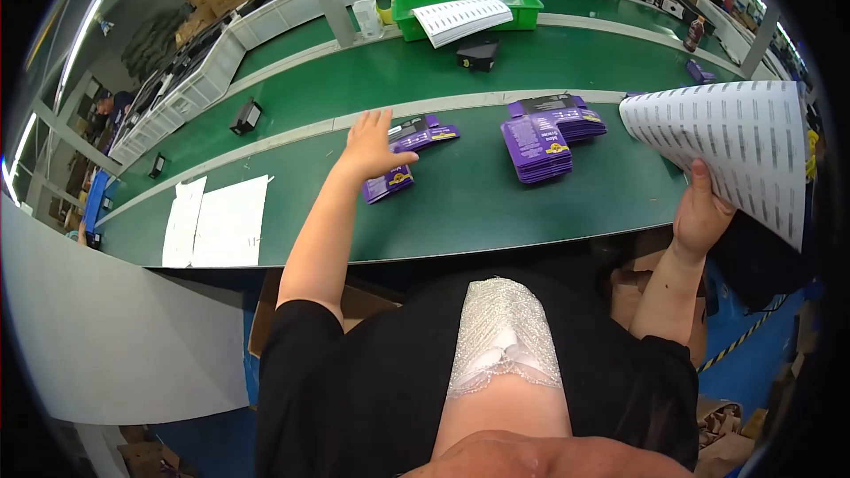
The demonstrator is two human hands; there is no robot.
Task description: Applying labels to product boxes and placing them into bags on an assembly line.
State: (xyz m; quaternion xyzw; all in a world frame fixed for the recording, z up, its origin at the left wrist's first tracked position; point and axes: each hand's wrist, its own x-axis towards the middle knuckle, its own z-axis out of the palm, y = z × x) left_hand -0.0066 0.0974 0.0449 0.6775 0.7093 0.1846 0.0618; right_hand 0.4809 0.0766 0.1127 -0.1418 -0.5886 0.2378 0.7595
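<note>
My left hand (368, 147) reaches over a small group of flat purple cartons (390, 184) on the green table, fingers stretched out and holding nothing. It hides part of that group, and I cannot tell whether it touches the cartons. At the right, my right hand (699, 218) grips a sheaf of white label sheets (730, 137) printed with rows of small grey labels. The sheets curl upward past the table's right end. Between the hands lies a thicker stack of flat purple cartons (537, 152), with black panels at its far side.
Two white paper pieces (228, 223) lie at the table's left. Beyond the pale rail runs a green belt (301, 115) bearing small black boxes (246, 116). Farther back stand a green bin (522, 16) with more label sheets (462, 16) and a clear bottle (366, 12).
</note>
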